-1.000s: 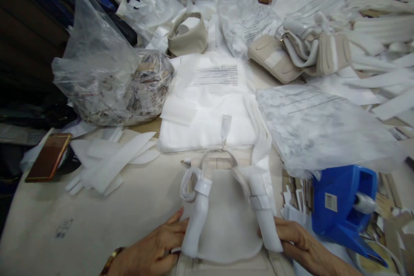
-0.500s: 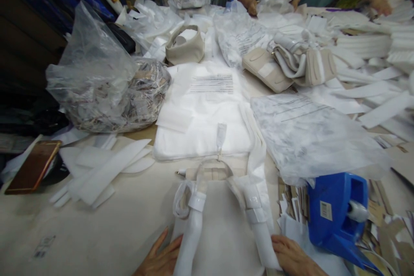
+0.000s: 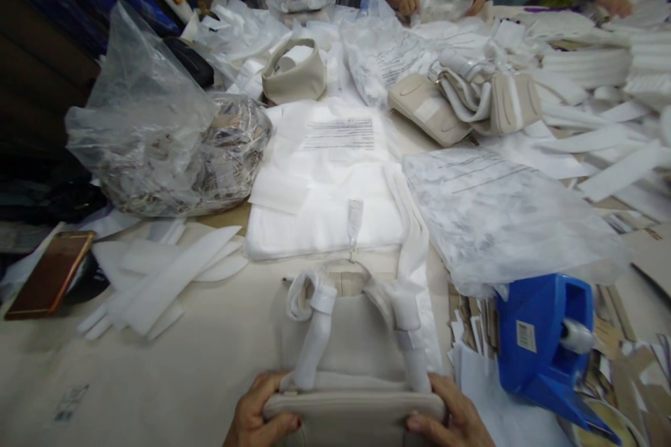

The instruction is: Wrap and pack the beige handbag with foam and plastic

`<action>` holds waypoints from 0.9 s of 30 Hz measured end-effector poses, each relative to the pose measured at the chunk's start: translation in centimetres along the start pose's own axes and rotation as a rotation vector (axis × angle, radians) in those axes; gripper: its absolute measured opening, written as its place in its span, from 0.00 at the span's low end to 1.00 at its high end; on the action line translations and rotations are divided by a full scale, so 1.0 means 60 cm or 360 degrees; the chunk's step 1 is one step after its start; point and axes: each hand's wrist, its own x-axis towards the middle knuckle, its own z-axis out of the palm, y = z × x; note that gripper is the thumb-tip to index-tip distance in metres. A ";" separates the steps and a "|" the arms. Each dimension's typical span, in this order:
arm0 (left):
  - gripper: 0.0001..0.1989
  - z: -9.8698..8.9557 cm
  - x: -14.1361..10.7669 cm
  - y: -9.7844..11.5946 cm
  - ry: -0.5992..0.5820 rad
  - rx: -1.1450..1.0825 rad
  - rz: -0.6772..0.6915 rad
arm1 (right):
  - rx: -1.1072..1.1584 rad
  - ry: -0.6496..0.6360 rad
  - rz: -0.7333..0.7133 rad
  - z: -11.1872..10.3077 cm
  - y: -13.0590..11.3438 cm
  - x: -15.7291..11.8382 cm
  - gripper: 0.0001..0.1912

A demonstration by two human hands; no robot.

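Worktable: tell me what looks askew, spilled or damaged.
The phone lies slantwise near the left edge of the table, an untidy spot for it. Cut scraps lie strewn around the blue tape dispenser. No damage shows on the held beige bag.

Phone (image 3: pixel 51 278) left of bag (image 3: pixel 356 413) (dispenser (image 3: pixel 539 346) right)

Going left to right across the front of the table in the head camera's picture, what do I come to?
Phone, white strips, left hand, beige bag held between both hands, right hand, blue tape dispenser.
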 end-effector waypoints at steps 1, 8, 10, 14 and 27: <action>0.25 0.000 0.006 0.004 0.0002 -0.0078 -0.0124 | 0.0063 0.0019 0.0111 0.000 -0.009 0.002 0.22; 0.27 -0.007 0.022 0.034 -0.0137 0.0218 -0.0009 | 0.0263 -0.0094 0.0236 -0.001 -0.025 0.015 0.23; 0.25 -0.003 0.019 0.036 0.0049 0.0357 0.0215 | 0.0315 -0.0076 0.0254 -0.002 -0.028 0.010 0.22; 0.17 0.015 0.018 0.024 0.0319 0.0380 0.0496 | 0.0398 0.0026 0.0366 0.006 -0.042 0.009 0.19; 0.35 0.051 0.040 0.073 0.0861 0.1326 0.0571 | 0.0270 0.0417 0.0640 0.046 -0.034 0.026 0.26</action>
